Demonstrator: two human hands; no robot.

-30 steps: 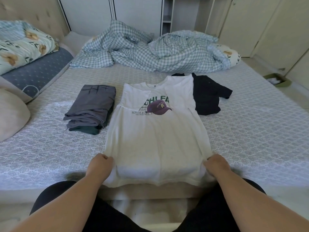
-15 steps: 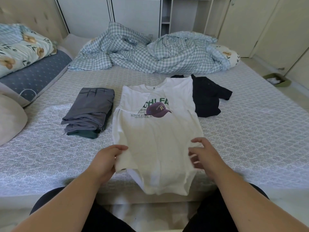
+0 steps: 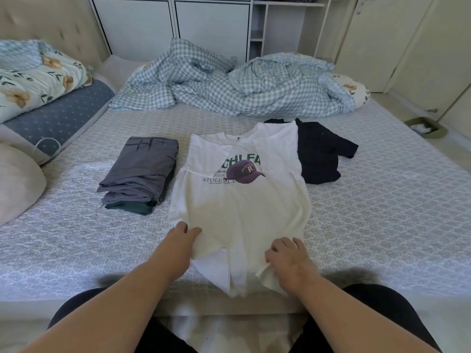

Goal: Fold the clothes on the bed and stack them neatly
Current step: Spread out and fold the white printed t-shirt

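Both bottom corners of the white T-shirt (image 3: 239,207) are pinched, my left hand (image 3: 182,238) and right hand (image 3: 289,258) near the bed's (image 3: 382,212) front edge. Soft, light cloth; hem corners seem best, beside the folded grey stack (image 3: 140,171).

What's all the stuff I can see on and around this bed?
white T-shirt: 1, white with purple cap print, middle of bed, near edge
folded stack: 1, grey on dark green, left of T-shirt
black garment: 1, unfolded, right of T-shirt, partly under it
checked duvet: 1, blue-white, crumpled, far side
floral quilt: 1, pale blue, far left
bed: 1, grey patterned cover
cupboards: white, behind bed
left hand: grips T-shirt's lower part
right hand: grips T-shirt's lower part
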